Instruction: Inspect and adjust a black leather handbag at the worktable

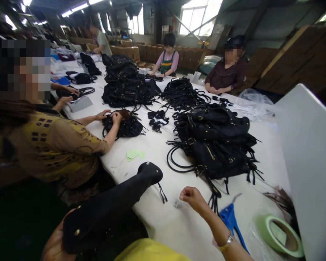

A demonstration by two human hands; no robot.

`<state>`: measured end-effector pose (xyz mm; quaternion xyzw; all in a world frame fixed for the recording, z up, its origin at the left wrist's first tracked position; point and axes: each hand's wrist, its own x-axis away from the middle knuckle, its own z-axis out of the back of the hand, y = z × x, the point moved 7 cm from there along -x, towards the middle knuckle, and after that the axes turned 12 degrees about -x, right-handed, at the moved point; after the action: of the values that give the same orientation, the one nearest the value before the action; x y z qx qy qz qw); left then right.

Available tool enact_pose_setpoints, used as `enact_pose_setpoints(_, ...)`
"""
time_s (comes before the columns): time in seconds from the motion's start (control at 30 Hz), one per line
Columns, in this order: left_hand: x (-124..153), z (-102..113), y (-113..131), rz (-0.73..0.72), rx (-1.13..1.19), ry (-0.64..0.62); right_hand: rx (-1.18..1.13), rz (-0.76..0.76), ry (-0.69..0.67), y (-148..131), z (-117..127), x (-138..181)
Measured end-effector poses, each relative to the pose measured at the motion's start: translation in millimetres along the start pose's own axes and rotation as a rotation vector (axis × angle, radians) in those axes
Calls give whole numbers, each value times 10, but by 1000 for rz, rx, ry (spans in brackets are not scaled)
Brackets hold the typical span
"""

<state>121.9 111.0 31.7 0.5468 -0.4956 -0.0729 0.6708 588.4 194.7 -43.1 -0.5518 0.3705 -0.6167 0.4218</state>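
A black bag [111, 210] with brass studs lies across my lap, its rounded end resting on the near edge of the white table [163, 145]. My left hand [53, 244] is under the bag's lower end and holds it; most of the hand is hidden. My right hand [192, 197] hovers just above the table to the right of the bag, fingers closed in a loose fist with nothing visible in them. A thin black strap [162, 193] dangles from the bag's end.
A pile of black bags [214, 145] lies beyond my right hand. A blue hand tool [230, 221] and a green tape roll [279, 235] lie to its right, below a tilted white board [309, 163]. A person's hands [110, 116] work another bag [125, 127] on the left.
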Motion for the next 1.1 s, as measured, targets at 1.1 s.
enact_pose_setpoints(1.1,-104,11,-151,47,-122,-261,-178,257,-120,-1171,-731,-264)
